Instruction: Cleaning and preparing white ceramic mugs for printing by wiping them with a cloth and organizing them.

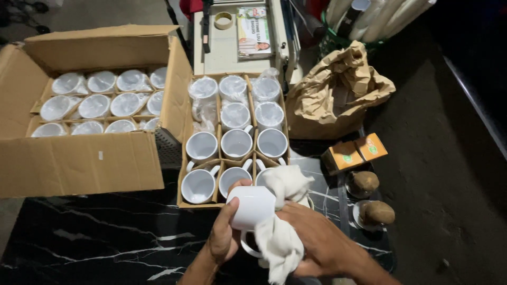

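Standing by a black marble table point(90, 232); items logged largest first.

Big carton point(79, 158): open, flaps up, at the left of the table; holds rows of white mugs, each wrapped in clear plastic point(95, 105).

Paper bag point(338, 95): brown, crumpled, at the far right, beside the tray.

Tray point(182, 158): smaller cardboard box with dividers, just right of the carton, touching its flap; far cells hold wrapped mugs point(235, 87); nearer cells hold bare mugs point(236, 143), mouths up, handles showing.

Machine point(224, 53): pale, flat-topped, behind the tray; tape roll point(223, 20) and a printed leaflet point(253, 34) lie on it.

Orange boxes point(355, 153): two small ones, side by side, right of the tray; below them two brown lumps point(371, 198) rest on small round dishes; kind cannot be told.

Hands, low centre, over the table's near edge, just in front of the tray:
- left hand point(224, 237): fingers and thumb wrapped round the body of a white mug point(252, 207); firm hold; mug tipped on its side, handle hanging below.
- right hand point(317, 240): closed on a white cloth point(282, 232); cloth is bunched against the mug's right side, one end rising above the mug, the other drooping under it.

Mug and cloth touching; mug is clear of the tray, not in any cell.
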